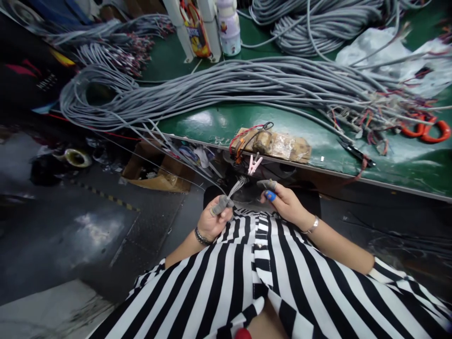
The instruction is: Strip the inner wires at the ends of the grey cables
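My left hand [217,214], with grey finger covers, is closed around the end of a grey cable [212,182]. Past its fingertips fans a bundle of pale, thin strands [237,186], pointing up and right. To the right of these strands is my right hand [285,203], wearing a grey cover on one finger and a blue one on the thumb. Its finger and thumb look slightly apart, and I see nothing between them. Just above both hands, a pink clothespin [254,165] hangs at the bench edge beside a taped cardboard piece [291,147].
A long bundle of grey cables [212,87] lies across the green bench [208,123]. Orange-handled scissors [436,130] and dark pliers [356,153] rest at the right. A purple-white bottle [229,28] stands behind the bundle. On the floor sits a cardboard box [158,181].
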{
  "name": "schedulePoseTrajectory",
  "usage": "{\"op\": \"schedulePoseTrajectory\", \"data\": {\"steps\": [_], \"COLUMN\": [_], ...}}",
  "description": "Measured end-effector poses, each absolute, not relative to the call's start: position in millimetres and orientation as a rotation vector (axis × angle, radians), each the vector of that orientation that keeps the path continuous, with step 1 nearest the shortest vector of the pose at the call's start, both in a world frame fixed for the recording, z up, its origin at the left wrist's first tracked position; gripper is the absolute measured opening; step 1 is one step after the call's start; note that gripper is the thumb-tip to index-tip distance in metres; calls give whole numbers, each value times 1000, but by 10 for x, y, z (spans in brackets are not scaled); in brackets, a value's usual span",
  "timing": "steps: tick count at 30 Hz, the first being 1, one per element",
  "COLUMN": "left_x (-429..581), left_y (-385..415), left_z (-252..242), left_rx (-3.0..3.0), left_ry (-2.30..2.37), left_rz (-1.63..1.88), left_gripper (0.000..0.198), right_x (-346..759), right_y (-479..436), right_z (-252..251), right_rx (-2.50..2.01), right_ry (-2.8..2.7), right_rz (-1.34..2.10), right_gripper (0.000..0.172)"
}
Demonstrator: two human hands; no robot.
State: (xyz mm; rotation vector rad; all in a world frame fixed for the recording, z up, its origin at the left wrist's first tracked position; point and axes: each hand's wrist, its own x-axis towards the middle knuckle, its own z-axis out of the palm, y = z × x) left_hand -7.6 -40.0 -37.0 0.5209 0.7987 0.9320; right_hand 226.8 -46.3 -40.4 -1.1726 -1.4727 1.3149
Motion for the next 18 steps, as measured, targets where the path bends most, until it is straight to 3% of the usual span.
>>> {"op": "schedulePoseTrajectory", "data": {"steps": [3,6,12,18], "left_x": [-53,-40,-75,-161], "left_y": [-409,-426,-458,-407], "left_z": [-348,-350,-373,-321], "left_rx": [516,538,666,839], "left_ry": [838,868,850,825], "left_rz": [909,865,738,823], "left_gripper": [31,35,41,39], "right_x": [2181,2062,1999,2229], "right_y": [-429,-362,-218,-124], "right_z": [-185,-81,-240,-526], "right_rx": [-1034,-960,-757,-1168], "right_ry": [-1605,-1760,-1975,-1037], "right_rz": [1116,984,1192,1500], "right_gripper": [28,37,18,30]}}
